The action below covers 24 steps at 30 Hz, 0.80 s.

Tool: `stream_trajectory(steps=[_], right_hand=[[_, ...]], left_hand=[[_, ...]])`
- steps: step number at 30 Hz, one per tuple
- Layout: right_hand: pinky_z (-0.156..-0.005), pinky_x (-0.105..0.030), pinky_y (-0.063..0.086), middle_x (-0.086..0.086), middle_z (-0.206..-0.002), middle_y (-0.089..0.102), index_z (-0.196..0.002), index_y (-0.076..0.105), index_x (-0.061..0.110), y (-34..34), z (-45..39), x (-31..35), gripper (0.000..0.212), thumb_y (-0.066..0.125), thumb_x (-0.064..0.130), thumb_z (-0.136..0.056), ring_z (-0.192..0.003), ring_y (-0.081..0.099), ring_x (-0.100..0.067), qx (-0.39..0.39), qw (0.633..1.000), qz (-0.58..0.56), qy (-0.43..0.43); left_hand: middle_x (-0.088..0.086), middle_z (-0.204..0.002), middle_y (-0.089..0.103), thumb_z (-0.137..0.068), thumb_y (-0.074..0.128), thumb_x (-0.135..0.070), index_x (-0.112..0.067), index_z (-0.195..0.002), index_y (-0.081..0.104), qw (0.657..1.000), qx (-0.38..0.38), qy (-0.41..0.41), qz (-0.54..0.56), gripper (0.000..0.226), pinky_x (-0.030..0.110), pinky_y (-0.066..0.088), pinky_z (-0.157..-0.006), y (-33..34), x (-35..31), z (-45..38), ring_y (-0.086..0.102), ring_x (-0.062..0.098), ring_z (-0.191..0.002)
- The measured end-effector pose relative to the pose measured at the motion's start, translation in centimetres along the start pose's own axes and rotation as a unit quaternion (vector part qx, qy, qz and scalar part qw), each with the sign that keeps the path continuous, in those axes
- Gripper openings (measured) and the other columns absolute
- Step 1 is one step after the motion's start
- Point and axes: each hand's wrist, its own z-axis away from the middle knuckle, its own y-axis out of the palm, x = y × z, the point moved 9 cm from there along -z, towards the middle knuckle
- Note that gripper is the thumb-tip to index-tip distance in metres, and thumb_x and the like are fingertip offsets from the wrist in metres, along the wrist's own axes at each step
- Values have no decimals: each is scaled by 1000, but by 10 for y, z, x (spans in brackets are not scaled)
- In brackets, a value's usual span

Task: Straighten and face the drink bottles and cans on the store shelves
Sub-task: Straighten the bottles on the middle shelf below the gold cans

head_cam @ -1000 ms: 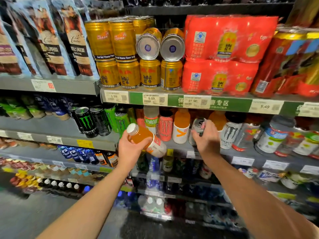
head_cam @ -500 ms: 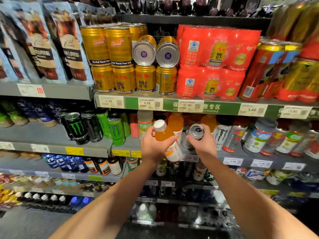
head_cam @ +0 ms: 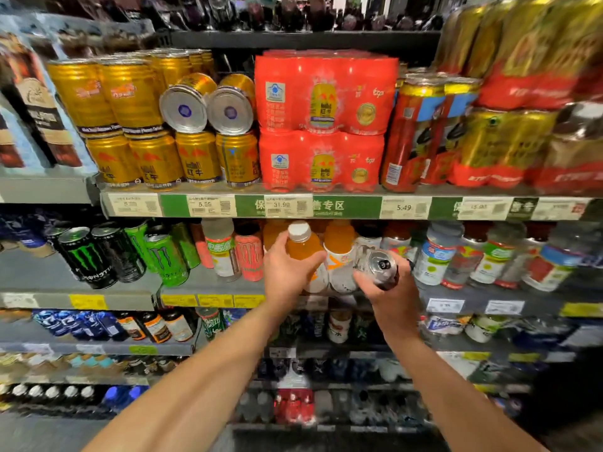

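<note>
My left hand (head_cam: 287,275) grips an orange drink bottle (head_cam: 305,247) with a white cap, nearly upright at the front of the second shelf (head_cam: 208,278). Right beside it stands another orange bottle (head_cam: 339,252). My right hand (head_cam: 388,288) holds a silver can (head_cam: 378,265), tilted so that its top faces me, in front of the same shelf. Black and green Monster cans (head_cam: 107,252) stand to the left, and a pink can (head_cam: 249,254) and a pale bottle (head_cam: 222,252) sit between them and my left hand.
Gold cans (head_cam: 153,125), two lying on their sides (head_cam: 208,106), and red multipacks (head_cam: 323,122) fill the shelf above. White bottles with blue and green labels (head_cam: 437,256) stand right of my hands. Lower shelves hold several more bottles (head_cam: 156,327).
My left hand has carried the orange bottle rightward and set it upright beside the other orange bottles. My right hand has pulled the silver can out and tipped it toward me.
</note>
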Motion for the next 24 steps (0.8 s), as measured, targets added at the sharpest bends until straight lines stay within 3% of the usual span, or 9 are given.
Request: stream_trajectory(steps=[3,5,8,12,16,20,22,24], right_hand=[[-77,-8,50,32,-105,66,-115,51,57,-13,-9,-6,58,85,52,-68,-95,65,7,38,999,-31,-12],[-77,-12,53,29,-105,68,-117,54,52,-20,-16,-6,57,84,57,-69,-95,68,2,63,997,-39,-37],[-70,-18,55,23,-92,71,-115,56,47,-22,-21,-15,55,86,47,-68,-81,70,-1,98,993,-56,-32],[-68,-9,51,32,-93,66,-118,55,40,-22,-23,-30,63,90,22,-69,-78,66,6,125,990,-57,-27],[-62,-14,51,13,-82,70,-115,55,43,-15,-29,-38,60,90,28,-68,-69,66,1,166,985,-39,-2],[-77,-22,56,6,-99,71,-122,60,25,-10,-32,-37,63,91,25,-67,-84,67,0,182,982,-46,7],[-86,-28,56,3,-106,71,-123,60,23,-9,-31,-37,64,91,26,-67,-93,68,-7,186,981,-52,6],[-90,-26,53,4,-111,68,-121,59,25,-6,-28,-36,63,92,29,-67,-100,65,-8,186,982,-45,0]], left_hand=[[-2,-105,49,-65,89,-49,-9,-119,66,996,-28,34,-77,71,18,36,-78,12,-16,-4,50,13,-93],[-2,-102,45,-67,87,-51,-4,-120,64,992,-40,27,-118,75,18,33,-77,17,-18,-9,49,15,-94],[-1,-96,45,-67,87,-52,-3,-108,65,985,-56,18,-165,68,18,27,-71,21,-16,-12,52,21,-94],[7,-101,58,-67,89,-47,0,-114,62,980,-75,12,-184,71,18,31,-74,26,-12,-8,57,24,-97],[1,-92,47,-66,88,-50,-4,-94,58,973,-82,7,-215,61,23,33,-72,34,-16,-9,54,25,-92],[2,-92,42,-66,88,-52,-12,-78,47,968,-96,3,-234,58,28,38,-74,36,-19,-13,52,27,-96],[7,-91,46,-67,87,-52,-12,-76,49,961,-105,10,-255,56,35,44,-80,36,-19,-14,51,30,-100],[4,-91,44,-68,87,-52,-13,-75,47,963,-109,5,-246,56,36,43,-83,37,-16,-15,49,29,-102]])
